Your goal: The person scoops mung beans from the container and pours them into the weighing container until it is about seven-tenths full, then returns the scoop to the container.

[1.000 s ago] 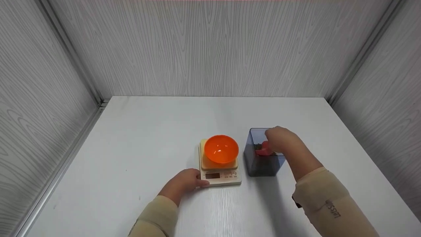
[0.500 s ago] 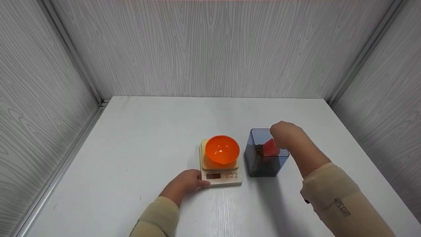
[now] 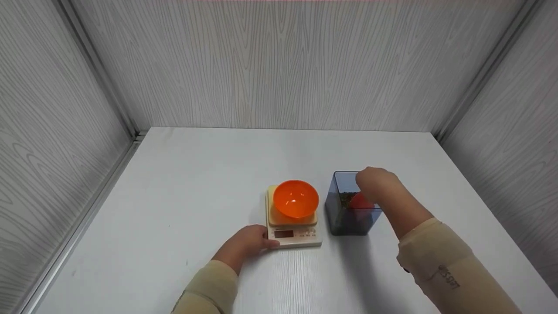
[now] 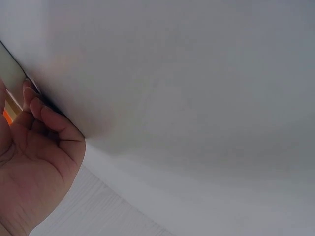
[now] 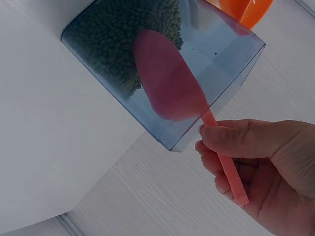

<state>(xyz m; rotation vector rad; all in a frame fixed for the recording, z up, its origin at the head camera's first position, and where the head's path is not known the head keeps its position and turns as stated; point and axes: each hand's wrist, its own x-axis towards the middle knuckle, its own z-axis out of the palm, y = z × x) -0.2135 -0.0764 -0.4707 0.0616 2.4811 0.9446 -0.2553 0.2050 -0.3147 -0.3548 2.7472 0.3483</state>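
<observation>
My right hand (image 3: 378,185) grips the handle of a red scoop (image 5: 170,81), thumb on one side and fingers curled round the other. The scoop's head is down inside a clear bluish bin (image 3: 348,222), among small green pellets (image 5: 110,42). My left hand (image 3: 248,240) holds the near left corner of a cream kitchen scale (image 3: 301,242), its thumb at the front edge and fingers along the side. On the scale's platform sits an orange bowl (image 3: 296,199), with nothing visible inside. The scale's display looks dark.
The bin stands just right of the scale on a white table (image 3: 209,174). Grey wood-grain panels (image 3: 279,65) rise behind the table and along both sides.
My right hand drew up and rightward with the scoop, then came back down a little into the bin, where the scoop has turned among the pellets. My left hand stays at the scale.
</observation>
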